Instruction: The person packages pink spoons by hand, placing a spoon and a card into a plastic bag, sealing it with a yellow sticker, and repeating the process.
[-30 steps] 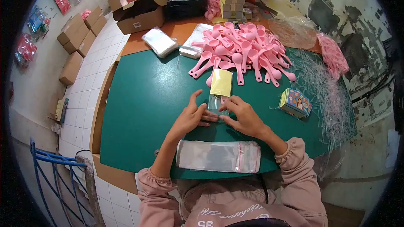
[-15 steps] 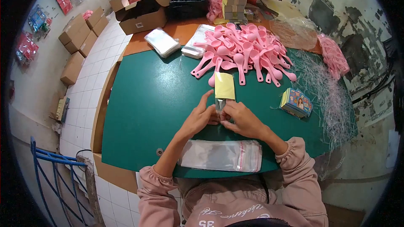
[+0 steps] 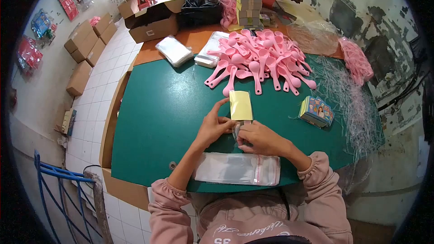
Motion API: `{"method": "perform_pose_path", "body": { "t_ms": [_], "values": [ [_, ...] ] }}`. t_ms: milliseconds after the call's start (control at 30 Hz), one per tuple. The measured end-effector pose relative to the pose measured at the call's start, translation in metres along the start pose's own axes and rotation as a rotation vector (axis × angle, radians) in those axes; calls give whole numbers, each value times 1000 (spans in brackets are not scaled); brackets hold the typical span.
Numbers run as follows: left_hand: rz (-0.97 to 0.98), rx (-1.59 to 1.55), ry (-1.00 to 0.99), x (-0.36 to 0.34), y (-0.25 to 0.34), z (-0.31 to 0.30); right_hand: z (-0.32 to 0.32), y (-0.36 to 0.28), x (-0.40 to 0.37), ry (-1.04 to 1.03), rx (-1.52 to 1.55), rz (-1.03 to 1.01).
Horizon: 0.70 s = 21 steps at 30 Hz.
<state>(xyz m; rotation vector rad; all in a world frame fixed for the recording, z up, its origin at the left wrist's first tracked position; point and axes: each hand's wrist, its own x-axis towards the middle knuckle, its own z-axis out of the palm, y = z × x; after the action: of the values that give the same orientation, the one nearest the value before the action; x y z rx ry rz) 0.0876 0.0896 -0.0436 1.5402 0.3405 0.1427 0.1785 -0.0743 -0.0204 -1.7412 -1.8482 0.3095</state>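
Observation:
Between my hands is a yellow card [image 3: 240, 106], which seems to sit in a clear plastic bag whose lower end reaches my fingers. My left hand [image 3: 214, 125] pinches the bag's lower left side, its index finger stretched up along the card's edge. Curled fingers of my right hand [image 3: 262, 138] close on the lower right end, hiding part of the bag. Just beyond the card's top lies the nearest pink measuring spoon [image 3: 229, 82], part of a large heap [image 3: 266, 58]. Close to my body lies a stack of clear plastic bags [image 3: 226, 168] with adhesive flaps.
A small stack of printed cards [image 3: 316, 111] lies right on the green table [image 3: 153, 117]. Behind are two more bag stacks [image 3: 174, 50] [image 3: 211, 49], an open carton [image 3: 153, 26] and bundled cards [image 3: 248, 9]. Shredded clear plastic [image 3: 352, 113] covers the right edge.
Both hands have drawn the yellow card and bag a little toward me. My right fingers have curled further at the bag's lower end. The view has shifted slightly.

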Motion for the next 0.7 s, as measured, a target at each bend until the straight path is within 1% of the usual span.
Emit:
{"method": "perform_pose_path", "body": {
  "t_ms": [33,100,167,233,300,333,400,433,467,500,533,567,633,667,700],
  "values": [
    [-2,2,1,1,-2,0,2,0,1,20,-30,-64],
    [-21,-110,30,2,-4,1,0,3,-2,14,-11,-50],
    [-3,-60,59,4,-5,2,-7,3,-6,5,8,-35],
    [15,-13,91,7,-8,-2,-28,-4,-9,-123,242,55],
    [65,108,87,11,-13,-9,-50,-2,-18,-133,443,152],
    [64,103,87,11,-12,-9,-65,3,-27,-125,561,208],
    [18,123,13,8,-5,-7,-103,25,-50,-107,594,216],
    [19,120,11,7,-4,-7,-129,31,-62,-15,580,278],
    [-32,44,2,7,-3,-7,-151,46,-77,103,660,451],
    [-82,-30,-11,7,-2,-6,-176,73,-92,226,568,565],
    [-80,-32,-19,5,0,-4,-189,94,-101,348,471,678],
    [-114,-34,-41,4,3,-4,-189,94,-103,355,463,678],
    [-141,-34,-62,1,8,-3,-183,91,-108,209,-501,1098],
    [-125,0,-61,1,10,-2,-177,93,-112,115,-1003,1255],
    [-114,30,-60,1,10,0,-151,120,-132,390,-926,469]
  ]
}}
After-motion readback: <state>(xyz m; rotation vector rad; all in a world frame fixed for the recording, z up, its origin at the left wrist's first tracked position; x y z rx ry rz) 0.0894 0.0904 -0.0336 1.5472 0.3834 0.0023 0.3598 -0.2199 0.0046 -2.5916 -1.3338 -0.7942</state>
